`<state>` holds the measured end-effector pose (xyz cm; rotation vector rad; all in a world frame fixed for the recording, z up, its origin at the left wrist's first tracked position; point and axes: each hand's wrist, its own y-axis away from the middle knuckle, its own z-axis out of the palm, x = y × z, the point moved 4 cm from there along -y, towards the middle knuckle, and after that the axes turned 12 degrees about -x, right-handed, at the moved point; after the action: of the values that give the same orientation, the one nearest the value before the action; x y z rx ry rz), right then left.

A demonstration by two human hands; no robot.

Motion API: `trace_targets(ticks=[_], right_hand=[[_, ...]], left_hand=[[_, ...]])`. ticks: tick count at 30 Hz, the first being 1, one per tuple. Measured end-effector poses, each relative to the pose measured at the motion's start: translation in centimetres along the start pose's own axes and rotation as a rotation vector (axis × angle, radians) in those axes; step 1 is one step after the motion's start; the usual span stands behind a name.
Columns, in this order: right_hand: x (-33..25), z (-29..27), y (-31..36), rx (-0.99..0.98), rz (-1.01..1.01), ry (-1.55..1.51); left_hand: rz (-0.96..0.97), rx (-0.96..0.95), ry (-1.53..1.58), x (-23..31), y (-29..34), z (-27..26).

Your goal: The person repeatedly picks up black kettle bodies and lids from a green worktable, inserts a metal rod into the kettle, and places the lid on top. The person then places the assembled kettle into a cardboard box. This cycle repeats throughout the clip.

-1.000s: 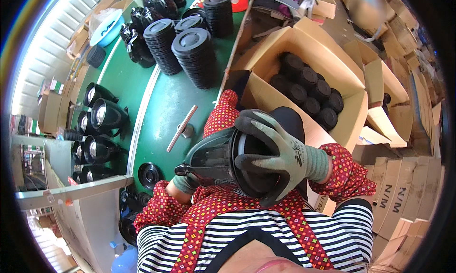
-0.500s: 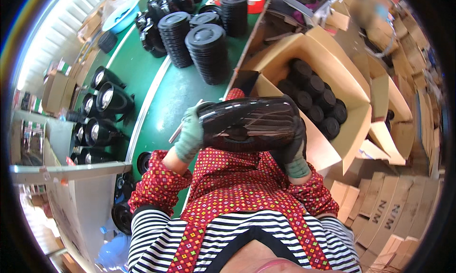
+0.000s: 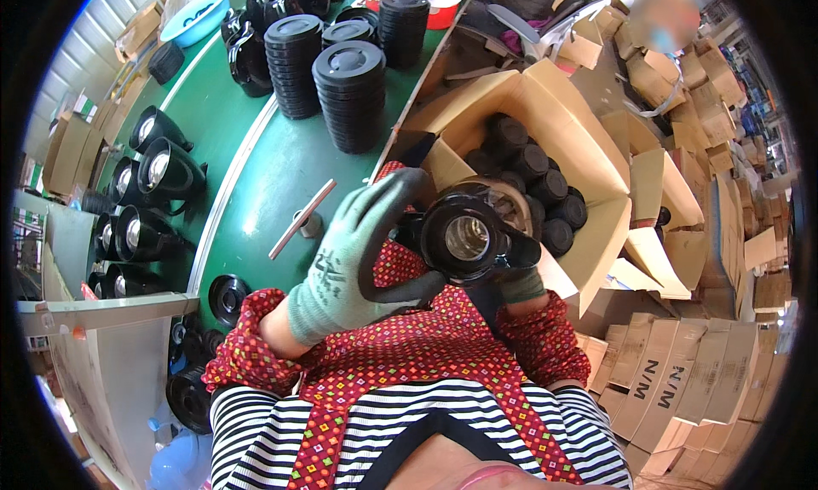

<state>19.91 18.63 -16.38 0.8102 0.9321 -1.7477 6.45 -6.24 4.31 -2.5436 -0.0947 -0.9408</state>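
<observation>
A glossy black thermos jug (image 3: 448, 250) is in front of my chest, its round mouth turned up toward me and a silvery lining showing inside. My right hand (image 3: 521, 287), in a green and black glove, holds it from the far right side; most of the fingers are hidden behind the jug. Left of it, my left hand (image 3: 345, 268) in a matching glove is open, thumb and fingers spread around the jug's near-left side without a grip. Beyond that hand, a T-shaped tool with a pinkish bar (image 3: 303, 219) rests on the green table (image 3: 247, 209).
Stacks of black lids (image 3: 349, 94) stand farther up the table, beside more black jugs (image 3: 249, 60). Several jugs (image 3: 162, 170) line the left side. An open carton (image 3: 596, 158) of black cylindrical items stands at right; folded cartons (image 3: 673, 375) lie lower right. A blue basin (image 3: 196, 14) is far left.
The jug has turned from lying sideways between both hands to mouth toward me. My left hand has let go and opened. The T-shaped tool now shows fully.
</observation>
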Motion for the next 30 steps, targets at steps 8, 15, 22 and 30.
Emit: trace_targets(ticks=[8,15,22,30], right_hand=[[-6.4,0.2,-6.1,-0.154,0.454,0.128],[1.0,5.6,-9.8,-0.933,0.173,1.215],[-1.3,4.5,-7.8,-0.051,0.732,0.167],[-11.0,8.9,-15.3,-0.534,-0.286,1.414]], left_hand=[[-0.151,-0.335,0.190,-6.7,10.4,6.4],[-0.826,-0.187,-0.515,-19.6,17.1,1.5],[-0.778,0.028,0.411,-21.2,14.4,2.9],[-0.488,-0.267,0.266,-8.9,-2.7,-1.4]])
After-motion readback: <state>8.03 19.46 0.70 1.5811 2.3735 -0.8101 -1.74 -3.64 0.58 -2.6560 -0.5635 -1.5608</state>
